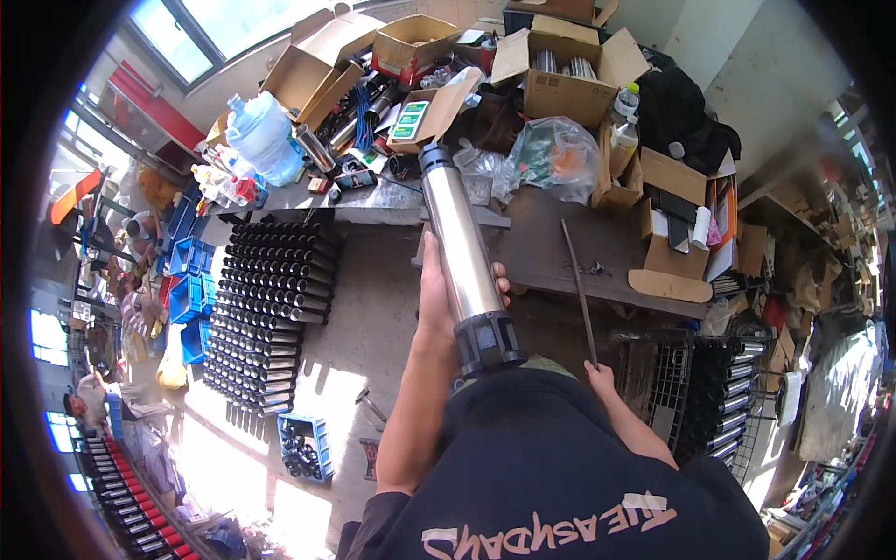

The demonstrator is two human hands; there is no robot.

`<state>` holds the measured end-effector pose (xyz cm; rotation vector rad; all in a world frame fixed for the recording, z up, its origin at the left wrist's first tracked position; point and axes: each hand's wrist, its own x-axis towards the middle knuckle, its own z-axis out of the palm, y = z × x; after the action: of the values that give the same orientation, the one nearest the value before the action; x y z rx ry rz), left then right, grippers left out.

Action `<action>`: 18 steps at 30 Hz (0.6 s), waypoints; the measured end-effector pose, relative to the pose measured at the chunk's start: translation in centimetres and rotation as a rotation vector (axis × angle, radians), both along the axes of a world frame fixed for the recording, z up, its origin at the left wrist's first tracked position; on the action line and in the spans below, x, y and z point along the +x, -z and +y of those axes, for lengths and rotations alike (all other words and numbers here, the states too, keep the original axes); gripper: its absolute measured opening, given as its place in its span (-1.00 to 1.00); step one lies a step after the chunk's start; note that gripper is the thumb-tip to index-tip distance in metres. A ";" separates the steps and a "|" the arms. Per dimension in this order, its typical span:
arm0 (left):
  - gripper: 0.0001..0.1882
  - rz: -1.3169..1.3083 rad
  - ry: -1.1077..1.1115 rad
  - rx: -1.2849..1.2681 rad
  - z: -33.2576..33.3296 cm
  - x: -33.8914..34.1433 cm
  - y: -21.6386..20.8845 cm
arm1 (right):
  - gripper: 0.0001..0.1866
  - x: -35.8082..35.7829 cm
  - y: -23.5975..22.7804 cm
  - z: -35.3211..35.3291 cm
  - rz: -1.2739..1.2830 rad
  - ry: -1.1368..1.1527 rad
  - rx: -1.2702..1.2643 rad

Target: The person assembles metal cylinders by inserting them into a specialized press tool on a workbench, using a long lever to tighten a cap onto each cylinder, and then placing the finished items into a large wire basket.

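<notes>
A shiny metal cylinder (462,238) with black ends is held up in front of my body, tilted slightly, with its slotted black end toward me. My left hand (435,291) is wrapped round it from beneath, the thumb along its left side and the fingertips showing on its right. Lower on the right, my right hand (600,377) is closed on the near end of a long thin dark rod (576,285). The rod's far end reaches over the brown workbench (534,238), beside a few small metal pieces (597,269).
Cardboard boxes (565,89), a water jug (264,138) and a clear plastic bag (557,161) crowd the bench. Rows of dark tubes (266,317) stand at left, near blue crates (187,297). A blue bin (305,448) sits on the floor; a wire cage (667,383) is at right.
</notes>
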<state>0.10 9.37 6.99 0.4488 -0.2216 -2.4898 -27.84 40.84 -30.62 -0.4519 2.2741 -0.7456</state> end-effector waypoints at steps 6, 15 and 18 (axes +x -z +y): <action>-0.15 -0.082 -0.035 0.069 -0.2 0.2 0.6 | -0.30 3.0 -8.5 -0.5 0.223 0.060 0.124; -0.39 0.165 -0.179 0.458 2.8 0.0 4.7 | -0.41 2.9 -15.7 -0.5 0.134 -0.157 -0.269; -0.30 0.297 -0.166 0.488 1.4 -0.3 5.6 | -0.45 1.5 -18.3 -2.1 0.046 -0.271 -0.364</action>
<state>-0.23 10.81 1.38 0.2678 0.5290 -2.3931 -26.37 38.74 -12.32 -0.9347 2.0623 -1.0169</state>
